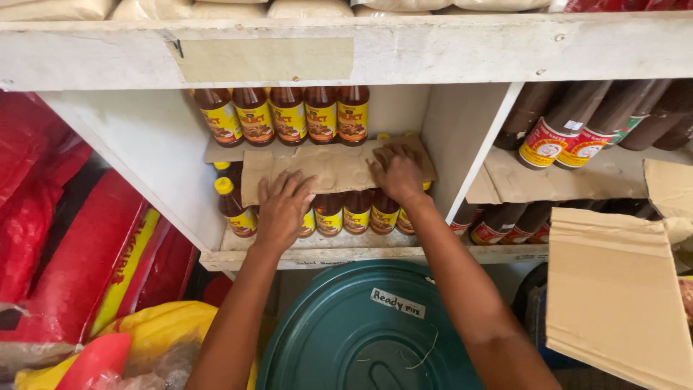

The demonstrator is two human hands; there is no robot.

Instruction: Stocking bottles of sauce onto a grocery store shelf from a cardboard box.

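Both bare forearms reach up and forward from the bottom of the view into a white-painted wooden shelf compartment [137,144]. The left hand [283,206] lies palm down with its fingers spread, flat on the near left part of a creased brown cardboard sheet [333,167]. The right hand [397,172] also lies palm down, farther in and toward the sheet's right end, its fingers bent a little and pressed onto the cardboard — neither hand pinches anything.

The sheet rests across the yellow caps of a lower row of brown sauce bottles with yellow labels [357,213], one of which stands uncovered at the left edge. Behind the sheet, on a second piece of cardboard, stands an upper row of the same kind of bottles [289,114].

In the next compartment to the right lie dark bottles with red-and-white labels [559,141] on more cardboard. Below the shelf sits a round green plastic lid [346,332], left of it red sacks [79,260] — and at the right a loose cardboard flap [613,289].
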